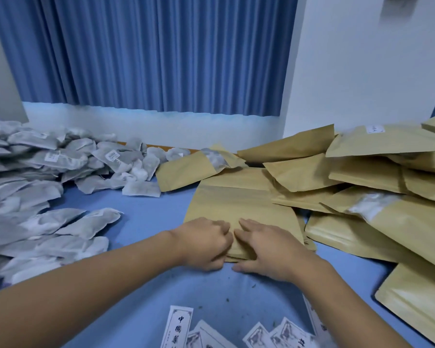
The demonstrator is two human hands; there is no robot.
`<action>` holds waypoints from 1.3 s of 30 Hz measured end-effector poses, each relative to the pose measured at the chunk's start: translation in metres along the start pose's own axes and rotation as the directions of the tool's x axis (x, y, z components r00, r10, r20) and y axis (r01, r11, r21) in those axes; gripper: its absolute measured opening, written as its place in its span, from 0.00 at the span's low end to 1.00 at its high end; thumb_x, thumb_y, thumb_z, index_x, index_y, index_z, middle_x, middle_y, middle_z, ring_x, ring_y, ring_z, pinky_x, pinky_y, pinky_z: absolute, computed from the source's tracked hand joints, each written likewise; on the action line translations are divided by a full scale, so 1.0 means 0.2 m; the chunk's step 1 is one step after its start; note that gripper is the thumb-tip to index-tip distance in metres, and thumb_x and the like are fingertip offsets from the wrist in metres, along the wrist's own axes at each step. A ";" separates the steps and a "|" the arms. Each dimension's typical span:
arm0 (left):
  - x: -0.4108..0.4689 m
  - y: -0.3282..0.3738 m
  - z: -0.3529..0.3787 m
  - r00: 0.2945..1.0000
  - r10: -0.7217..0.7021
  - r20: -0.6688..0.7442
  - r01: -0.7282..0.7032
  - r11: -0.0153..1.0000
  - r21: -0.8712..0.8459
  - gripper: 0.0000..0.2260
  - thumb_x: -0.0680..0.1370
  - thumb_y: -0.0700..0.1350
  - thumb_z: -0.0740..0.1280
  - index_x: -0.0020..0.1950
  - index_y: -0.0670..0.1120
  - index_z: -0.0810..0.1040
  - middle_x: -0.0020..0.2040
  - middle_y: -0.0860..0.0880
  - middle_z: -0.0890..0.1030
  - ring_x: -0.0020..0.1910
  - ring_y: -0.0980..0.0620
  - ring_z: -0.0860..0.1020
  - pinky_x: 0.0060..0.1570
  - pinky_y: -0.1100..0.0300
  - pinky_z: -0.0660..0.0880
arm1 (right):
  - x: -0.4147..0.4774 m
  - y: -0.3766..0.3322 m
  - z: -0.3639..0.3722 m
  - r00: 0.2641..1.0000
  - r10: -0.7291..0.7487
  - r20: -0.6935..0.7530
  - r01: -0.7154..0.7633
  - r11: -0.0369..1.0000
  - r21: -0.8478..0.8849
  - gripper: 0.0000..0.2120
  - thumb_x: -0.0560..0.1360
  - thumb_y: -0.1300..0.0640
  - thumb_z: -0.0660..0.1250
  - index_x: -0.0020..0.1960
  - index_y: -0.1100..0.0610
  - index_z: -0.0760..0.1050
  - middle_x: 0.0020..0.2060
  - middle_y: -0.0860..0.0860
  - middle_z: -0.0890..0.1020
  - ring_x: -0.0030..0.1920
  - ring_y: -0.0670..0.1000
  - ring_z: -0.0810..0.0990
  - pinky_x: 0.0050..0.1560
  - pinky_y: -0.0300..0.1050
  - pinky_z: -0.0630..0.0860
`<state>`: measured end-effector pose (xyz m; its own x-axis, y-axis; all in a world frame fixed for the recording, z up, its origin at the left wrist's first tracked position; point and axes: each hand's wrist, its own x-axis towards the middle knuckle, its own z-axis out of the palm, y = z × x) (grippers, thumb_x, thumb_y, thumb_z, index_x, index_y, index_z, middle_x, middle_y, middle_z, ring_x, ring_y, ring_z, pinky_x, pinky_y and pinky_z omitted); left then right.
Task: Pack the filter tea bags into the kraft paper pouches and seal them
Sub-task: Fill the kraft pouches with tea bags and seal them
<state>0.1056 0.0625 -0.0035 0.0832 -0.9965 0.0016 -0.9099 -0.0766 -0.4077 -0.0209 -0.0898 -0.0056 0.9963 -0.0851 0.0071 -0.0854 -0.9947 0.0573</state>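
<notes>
1. White printed labels (pixel 178 327) lie fanned along the near edge of the bench (pixel 146 217), which is covered in blue cloth with dark crumbs scattered on it.
2. Just beyond them, both hands meet on the near end of a flat pouch (pixel 241 204) at the middle of the bench. It seems to top a thin stack of the same kind.
3. The left hand (pixel 204 243) has its fingers curled over the pouch's near edge with the thumb tucked under, pinching it.
4. The right hand (pixel 269 249) lies flatter, fingers spread and pressing on the paper, thumb along the near edge. Whether the mouth is being opened or pressed closed I cannot tell.
5. Toward the right edge, the piled pouches (pixel 372 204) overlap in a heap. Some look plump, and white shows through the clear windows, so part of the job seems done.
6. Along the left edge to the far left corner, a large mound of loose tea bags (pixel 35 172) waits unpacked. By that measure most of the packing and sealing is left.
7. At the far edge one more pouch (pixel 186 172) lies just beside the tea bags, below a blue curtain (pixel 161 59).
</notes>
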 end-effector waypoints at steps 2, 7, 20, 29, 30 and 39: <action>-0.03 0.02 -0.01 1.000 -0.012 -0.004 0.012 1.000 -0.014 0.11 0.82 0.49 0.58 0.60 0.44 0.72 0.56 0.46 0.74 0.54 0.44 0.76 0.40 0.53 0.64 | 0.00 -0.02 -0.01 0.999 0.034 -0.023 -0.034 0.999 -0.004 0.23 0.79 0.35 0.58 0.66 0.48 0.74 0.71 0.49 0.70 0.69 0.53 0.70 0.61 0.51 0.74; -0.14 0.06 -0.04 0.925 -0.286 -0.252 0.226 0.944 -0.240 0.08 0.76 0.38 0.63 0.52 0.46 0.76 0.49 0.49 0.79 0.47 0.44 0.77 0.37 0.55 0.64 | -0.02 -0.06 -0.02 0.971 0.067 -0.228 -0.049 0.995 0.085 0.19 0.82 0.39 0.54 0.45 0.49 0.76 0.41 0.47 0.82 0.45 0.54 0.79 0.44 0.50 0.76; -0.15 0.20 0.12 0.546 -0.312 -0.778 0.115 0.947 -0.299 0.08 0.80 0.46 0.71 0.51 0.42 0.84 0.49 0.45 0.81 0.47 0.44 0.78 0.46 0.52 0.74 | -0.04 -0.07 -0.03 0.953 0.105 -0.283 -0.093 0.994 0.056 0.12 0.81 0.44 0.59 0.50 0.47 0.79 0.42 0.47 0.83 0.44 0.54 0.78 0.40 0.46 0.72; -0.18 0.22 0.05 0.616 -0.280 -0.736 0.267 0.953 -0.139 0.17 0.77 0.32 0.55 0.37 0.46 0.79 0.39 0.50 0.78 0.38 0.46 0.76 0.40 0.53 0.68 | -0.06 -0.13 -0.03 0.880 0.256 -0.401 -0.211 0.965 0.153 0.07 0.79 0.48 0.64 0.45 0.47 0.80 0.36 0.46 0.82 0.39 0.52 0.78 0.36 0.45 0.71; -0.18 0.23 0.05 0.635 -0.251 -0.730 0.227 0.965 -0.134 0.19 0.78 0.33 0.52 0.38 0.45 0.79 0.38 0.50 0.78 0.38 0.45 0.76 0.40 0.53 0.69 | -0.06 -0.12 -0.04 0.845 0.314 -0.433 -0.277 0.949 0.148 0.07 0.79 0.50 0.64 0.45 0.48 0.79 0.36 0.47 0.82 0.40 0.55 0.79 0.37 0.46 0.73; -0.17 0.36 -0.02 0.699 -0.226 -0.679 0.134 0.973 -0.186 0.19 0.79 0.31 0.52 0.43 0.41 0.81 0.47 0.44 0.83 0.52 0.44 0.82 0.52 0.55 0.77 | -0.07 -0.10 -0.14 0.939 0.302 -0.163 -0.292 0.953 0.082 0.03 0.74 0.53 0.63 0.47 0.45 0.73 0.38 0.45 0.75 0.45 0.56 0.77 0.38 0.45 0.68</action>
<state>0.0360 0.0915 -0.0284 -0.0122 -0.7009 0.7131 -0.9501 -0.2142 -0.2268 -0.0328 -0.0674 0.0204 0.9097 -0.3707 0.1871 -0.3721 -0.9278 -0.0290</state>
